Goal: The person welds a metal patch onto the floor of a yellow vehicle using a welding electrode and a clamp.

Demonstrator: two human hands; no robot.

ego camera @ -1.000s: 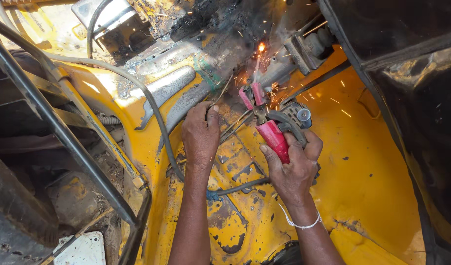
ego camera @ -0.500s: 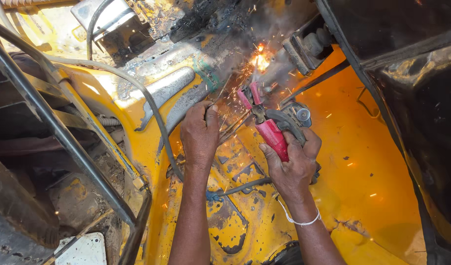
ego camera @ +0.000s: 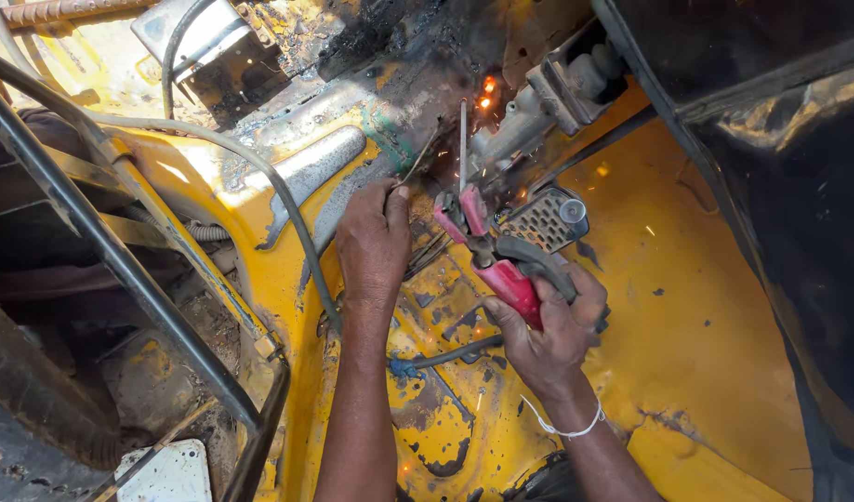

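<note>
My right hand [ego camera: 549, 327] grips a red welding electrode holder [ego camera: 490, 253], whose thin rod [ego camera: 462, 144] points up toward glowing orange sparks [ego camera: 487, 91] on blackened metal. My left hand [ego camera: 375, 244] rests on the yellow body panel [ego camera: 687, 307] just left of the holder, pinching a thin metal piece [ego camera: 417, 158] against the scorched seam. A white band circles my right wrist. A grey metal part [ego camera: 548, 102] sits just right of the sparks.
A black cable [ego camera: 287, 214] curves down the yellow panel left of my left hand. A dark steel tube frame [ego camera: 101, 251] runs diagonally at left. A perforated pedal plate [ego camera: 543, 218] lies behind the holder. A dark panel [ego camera: 780, 139] fills the right side.
The bright arc and spark burst has died down to a few glowing spots. The holder's rod now stands more upright, and both hands have shifted slightly lower in the view.
</note>
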